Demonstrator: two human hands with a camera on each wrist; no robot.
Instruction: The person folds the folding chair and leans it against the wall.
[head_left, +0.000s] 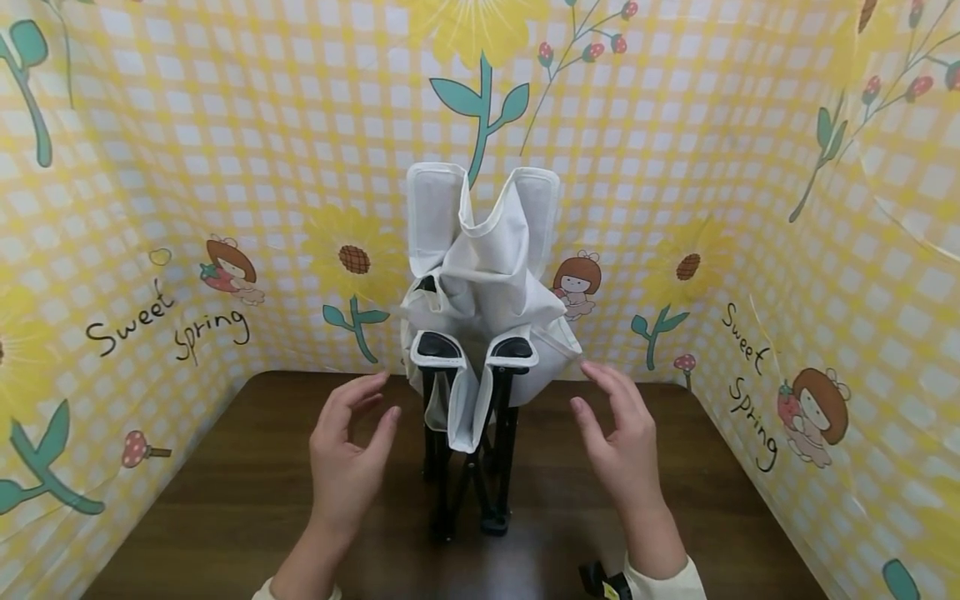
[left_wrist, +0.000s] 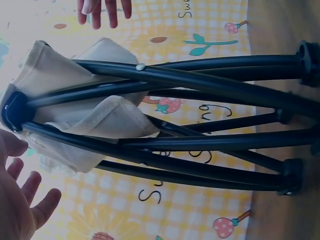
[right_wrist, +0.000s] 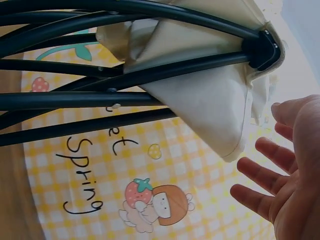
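A folded camping chair (head_left: pixel 495 292) with cream cloth and black tubular legs (head_left: pixel 505 450) stands upright on the table, its legs bunched together. Two black corner caps (head_left: pixel 438 346) face me at the front of the cloth. To the chair's left is my left hand (head_left: pixel 347 458), fingers spread and thumb apart, holding nothing. On the opposite side my right hand (head_left: pixel 624 450) is also spread, fingertips near the hanging cloth corner. The left wrist view has the left hand (left_wrist: pixel 25 195) beside a black joint (left_wrist: pixel 16 111); in the right wrist view the right hand (right_wrist: pixel 280 175) is beside the cloth (right_wrist: pixel 210 105).
The dark brown wooden table (head_left: pixel 225 483) extends to both sides of the chair. A yellow checked cloth backdrop (head_left: pixel 300 125) with flowers and printed words encloses the back and sides. A black strapped device (head_left: pixel 603 581) sits at my right wrist.
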